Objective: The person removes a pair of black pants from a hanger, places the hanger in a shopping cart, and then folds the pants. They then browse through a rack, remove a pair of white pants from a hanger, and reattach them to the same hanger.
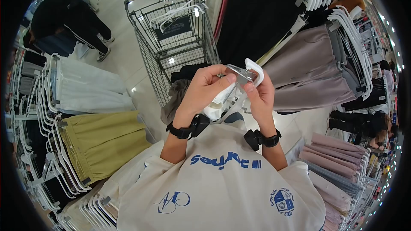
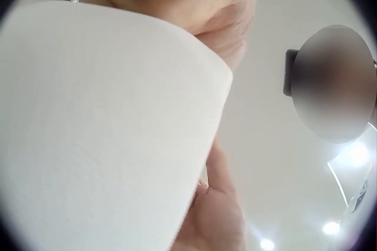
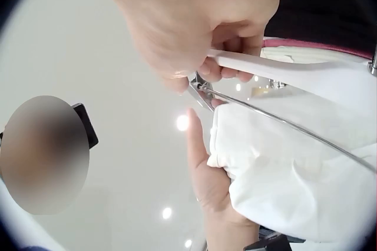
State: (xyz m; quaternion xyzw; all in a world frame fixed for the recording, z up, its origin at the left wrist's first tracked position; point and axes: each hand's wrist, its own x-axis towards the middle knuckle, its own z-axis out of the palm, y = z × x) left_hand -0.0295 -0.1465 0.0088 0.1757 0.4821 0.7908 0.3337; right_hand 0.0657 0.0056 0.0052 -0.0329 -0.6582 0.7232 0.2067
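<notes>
In the head view, both hands meet in front of the chest around a white clip hanger (image 1: 255,69). The right hand (image 1: 261,99) grips its bar near a metal clip (image 1: 240,73), with the thumb beside it. My left hand (image 1: 206,89) pinches a white garment (image 1: 213,111) close to that clip, thumb against the clip's edge. From the right wrist, the garment (image 3: 294,171) hangs bunched under a thin metal rod (image 3: 288,123) and covers most of the left fingers. White cloth (image 2: 106,121) fills much of the left wrist view.
A wire shopping cart (image 1: 145,47) stands ahead, with loose white hangers (image 1: 180,12) on it and dark clothes (image 1: 182,79) by its near end. Racks of olive trousers (image 1: 102,139), mauve trousers (image 1: 306,70) and pink garments (image 1: 332,154) flank both sides. A person (image 1: 68,21) bends at left.
</notes>
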